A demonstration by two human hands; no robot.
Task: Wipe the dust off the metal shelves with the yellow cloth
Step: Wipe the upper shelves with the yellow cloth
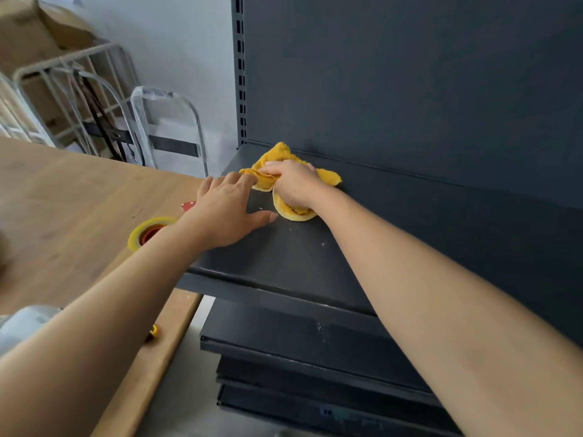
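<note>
Right grip (295, 184): fingers curled round the yellow cloth (277, 154) on the metal shelf (284, 266).
Left grip (227, 212): fingers spread flat on the shelf, beside the cloth.

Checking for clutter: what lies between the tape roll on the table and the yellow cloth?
In the head view: the left hand, flat on the metal shelf beside the yellow cloth, and a small red piece on the wooden table.

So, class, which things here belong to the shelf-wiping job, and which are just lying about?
Job: yellow cloth, gripped by the right hand; top shelf; lower shelves; left hand resting on it.
Lying about: tape roll, wooden table, wire frames, cardboard box.
</note>
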